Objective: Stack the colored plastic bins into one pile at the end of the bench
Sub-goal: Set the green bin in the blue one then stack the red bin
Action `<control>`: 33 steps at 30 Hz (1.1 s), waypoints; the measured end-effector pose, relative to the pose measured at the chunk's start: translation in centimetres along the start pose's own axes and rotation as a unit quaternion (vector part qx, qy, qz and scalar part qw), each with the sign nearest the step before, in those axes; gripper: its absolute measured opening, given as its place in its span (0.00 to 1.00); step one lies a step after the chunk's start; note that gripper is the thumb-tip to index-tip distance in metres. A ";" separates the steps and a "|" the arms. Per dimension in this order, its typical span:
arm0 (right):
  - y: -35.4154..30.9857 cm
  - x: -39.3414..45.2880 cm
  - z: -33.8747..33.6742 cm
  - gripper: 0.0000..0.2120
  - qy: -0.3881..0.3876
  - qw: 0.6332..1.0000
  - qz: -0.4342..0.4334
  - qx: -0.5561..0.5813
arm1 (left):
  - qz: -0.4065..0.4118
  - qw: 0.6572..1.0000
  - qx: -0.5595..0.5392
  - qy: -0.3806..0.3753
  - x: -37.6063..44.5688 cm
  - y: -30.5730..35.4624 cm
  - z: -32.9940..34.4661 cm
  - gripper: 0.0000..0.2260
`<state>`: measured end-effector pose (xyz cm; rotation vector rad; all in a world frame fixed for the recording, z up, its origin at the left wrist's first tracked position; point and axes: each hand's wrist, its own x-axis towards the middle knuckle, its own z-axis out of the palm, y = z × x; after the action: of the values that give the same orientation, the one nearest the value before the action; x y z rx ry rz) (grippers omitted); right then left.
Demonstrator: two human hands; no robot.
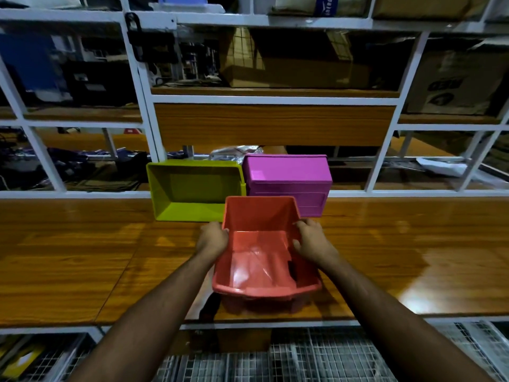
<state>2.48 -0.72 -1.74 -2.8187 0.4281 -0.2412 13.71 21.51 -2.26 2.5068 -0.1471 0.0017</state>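
A red plastic bin [261, 213] is held just above the wooden bench [82, 257], its open top towards me and a clear plastic sheet inside it. My left hand [212, 239] grips its left wall and my right hand [312, 239] grips its right wall, thumb inside. Behind it on the bench, a yellow-green bin [192, 188] lies at the left with its opening facing me. A magenta bin [287, 176] stands to its right, its closed faces showing; the red bin hides its lower left corner.
A white metal shelf frame [143, 86] rises behind the bench, holding cardboard boxes [297, 64] and dark clutter. A wooden panel [272, 125] hangs just above the two rear bins. Wire mesh racks [330, 357] lie below the bench's front edge.
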 end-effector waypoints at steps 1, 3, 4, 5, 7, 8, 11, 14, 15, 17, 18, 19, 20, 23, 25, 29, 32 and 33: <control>0.2 0.0 0.3 0.23 -0.001 1.000 0.009 0.029 | -0.004 1.000 -0.020 0.002 0.2 -0.5 0.1 0.15; 0.4 -0.1 0.5 0.23 -0.002 0.997 0.036 0.068 | -0.015 0.998 -0.066 -0.003 0.6 -1.3 0.3 0.15; 0.4 -0.3 0.4 0.23 -0.001 0.996 0.049 0.079 | -0.028 0.995 -0.097 -0.012 0.9 -1.7 0.5 0.14; 0.5 -0.3 0.5 0.22 0.005 0.994 0.057 0.098 | -0.044 0.989 -0.141 -0.024 1.1 -2.0 0.7 0.12; 0.7 -0.4 0.4 0.22 0.015 0.983 0.083 0.161 | -0.077 0.968 -0.233 -0.052 1.1 -2.3 0.7 0.09; 1.0 -0.3 0.3 0.23 0.014 0.975 0.101 0.197 | -0.089 0.957 -0.269 -0.065 1.1 -2.2 0.5 0.07; 1.3 -0.1 0.1 0.24 -0.022 0.950 0.140 0.279 | -0.106 0.938 -0.320 -0.087 0.8 -2.4 -0.1 0.04; 0.5 -0.7 -0.5 0.16 -0.087 0.892 0.172 0.409 | -0.093 0.930 -0.336 -0.117 0.5 -2.8 -0.7 0.06; 0.2 -1.0 -0.7 0.12 -0.093 0.868 0.182 0.451 | -0.088 0.928 -0.338 -0.128 0.4 -2.8 -0.9 0.06; 0.1 -1.6 -1.1 0.09 -0.095 0.834 0.195 0.507 | -0.081 0.925 -0.343 -0.143 0.2 -2.8 -1.2 0.07; 0.2 -1.9 -1.2 0.09 -0.088 0.819 0.204 0.529 | -0.079 0.923 -0.344 -0.152 0.0 -2.7 -1.4 0.07; 0.3 -2.2 -1.5 0.10 -0.080 0.804 0.215 0.549 | -0.076 0.922 -0.344 -0.162 -0.1 -2.6 -1.5 0.07; 0.6 -2.4 -1.6 0.10 -0.076 0.794 0.230 0.558 | -0.071 0.920 -0.343 -0.174 -0.4 -2.3 -1.7 0.07; 1.7 -3.7 -2.4 0.09 -0.087 0.769 0.251 0.582 | -0.051 0.909 -0.355 -0.213 -1.1 -1.3 -1.7 0.09; 3.2 -5.2 -2.8 0.10 -0.082 0.753 0.254 0.602 | -0.048 0.896 -0.372 -0.239 -1.4 -0.2 -1.4 0.10; 6.6 -9.4 -4.3 0.15 -0.055 0.712 0.259 0.651 | -0.019 0.870 -0.381 -0.312 -2.1 2.7 0.0 0.16; 9.7 -12.3 -5.6 0.18 -0.020 0.694 0.270 0.667 | 0.013 0.848 -0.383 -0.366 -3.4 5.8 1.6 0.17; 10.7 -13.5 -6.2 0.17 -0.004 0.690 0.278 0.669 | 0.022 0.840 -0.385 -0.383 -4.1 7.0 2.2 0.16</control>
<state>-14.37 -7.85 -0.67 -1.1669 0.6860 -0.2469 8.80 15.00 -0.06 1.5655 -0.4321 -0.8736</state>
